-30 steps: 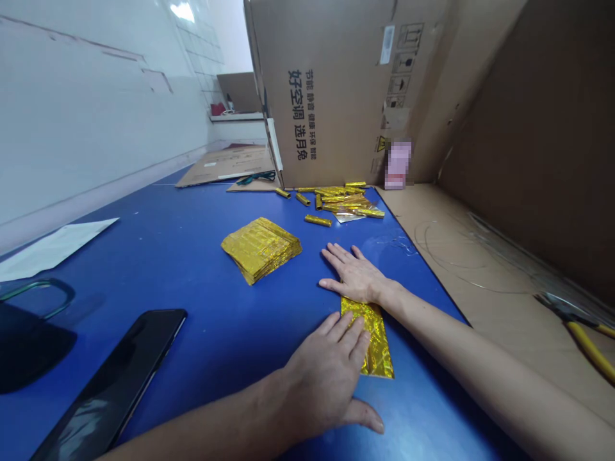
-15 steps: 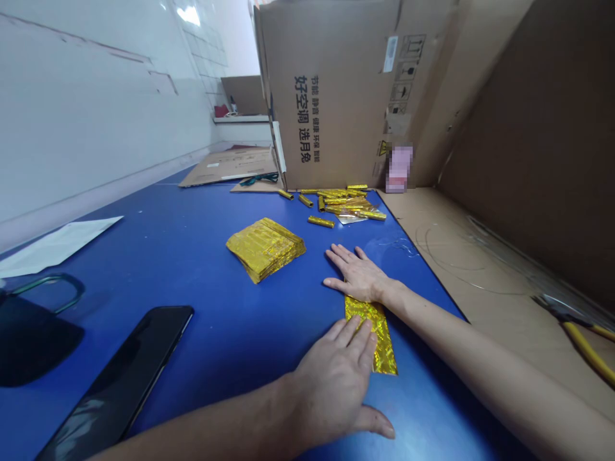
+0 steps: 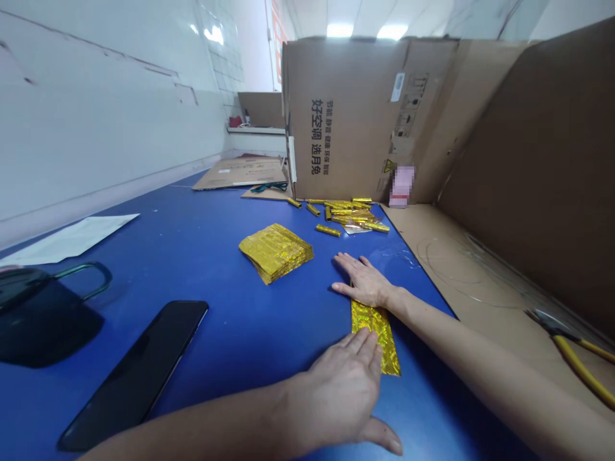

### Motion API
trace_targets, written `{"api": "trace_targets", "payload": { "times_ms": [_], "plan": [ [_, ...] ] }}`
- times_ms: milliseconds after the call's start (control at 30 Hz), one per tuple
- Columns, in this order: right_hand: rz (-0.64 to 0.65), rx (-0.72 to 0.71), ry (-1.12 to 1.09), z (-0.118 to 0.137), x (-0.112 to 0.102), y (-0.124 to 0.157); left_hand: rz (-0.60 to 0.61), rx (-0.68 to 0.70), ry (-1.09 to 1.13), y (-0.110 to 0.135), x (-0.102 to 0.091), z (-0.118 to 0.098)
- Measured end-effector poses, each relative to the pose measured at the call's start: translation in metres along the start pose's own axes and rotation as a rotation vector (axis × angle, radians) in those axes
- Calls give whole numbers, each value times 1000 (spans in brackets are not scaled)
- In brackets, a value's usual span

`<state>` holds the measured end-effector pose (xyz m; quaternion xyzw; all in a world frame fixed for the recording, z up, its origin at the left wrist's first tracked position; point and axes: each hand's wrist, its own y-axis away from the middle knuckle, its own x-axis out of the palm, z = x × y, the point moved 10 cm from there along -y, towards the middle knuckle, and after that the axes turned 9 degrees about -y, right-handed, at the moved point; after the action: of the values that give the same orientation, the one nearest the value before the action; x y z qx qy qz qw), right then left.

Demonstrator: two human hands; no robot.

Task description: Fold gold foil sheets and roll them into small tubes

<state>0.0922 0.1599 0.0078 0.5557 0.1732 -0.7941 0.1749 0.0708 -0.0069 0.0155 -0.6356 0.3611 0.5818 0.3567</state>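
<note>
A shiny gold foil strip (image 3: 379, 323) lies flat on the blue table (image 3: 216, 365). Across its near left part rests my left hand (image 3: 343, 384), palm down, fingers straight and thumb stretched out to the side. My right hand (image 3: 368, 282) lies flat over the strip's far end, with its thumb apart from the fingers; that end is hidden beneath the palm. Left of my right hand sits a stack of gold foil sheets (image 3: 276, 250). Beyond both hands, several small gold foil rolls (image 3: 328, 230) are scattered by the carton.
A large cardboard carton (image 3: 355, 121) walls off the back. On the left are a black phone (image 3: 137, 371), a dark mug (image 3: 45, 314) and white paper (image 3: 77, 237). At the right, yellow-handled pliers (image 3: 576, 362) and clear line (image 3: 461, 282) lie on cardboard.
The camera view has tilted up, showing ceiling lights above the carton. Both hands stay flat on the foil strip, with little visible movement against it.
</note>
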Motion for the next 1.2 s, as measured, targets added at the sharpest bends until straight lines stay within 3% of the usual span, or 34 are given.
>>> {"api": "trace_targets", "payload": {
  "times_ms": [100,200,333,433,533,667,800,933,1200],
  "plan": [
    [-36,40,3,4,-12,5,10,-16,22,1,-1,2],
    [-72,27,-20,26,-18,25,-37,-2,1,1,-6,0],
    [158,-137,-244,73,7,66,-3,-44,18,-1,1,1],
    [262,-113,-347,79,19,83,-5,-74,43,-1,3,3],
    [296,-140,-320,74,23,77,-29,-43,78,0,1,1],
    [218,-160,-179,54,21,49,-2,-6,71,0,-1,0],
    [119,-103,-39,23,17,17,96,24,72,-1,7,-1],
    [69,-2,9,-5,13,-6,105,41,80,-3,12,0],
    [48,-3,19,-9,12,-10,121,29,56,-4,12,1]
  ]
}}
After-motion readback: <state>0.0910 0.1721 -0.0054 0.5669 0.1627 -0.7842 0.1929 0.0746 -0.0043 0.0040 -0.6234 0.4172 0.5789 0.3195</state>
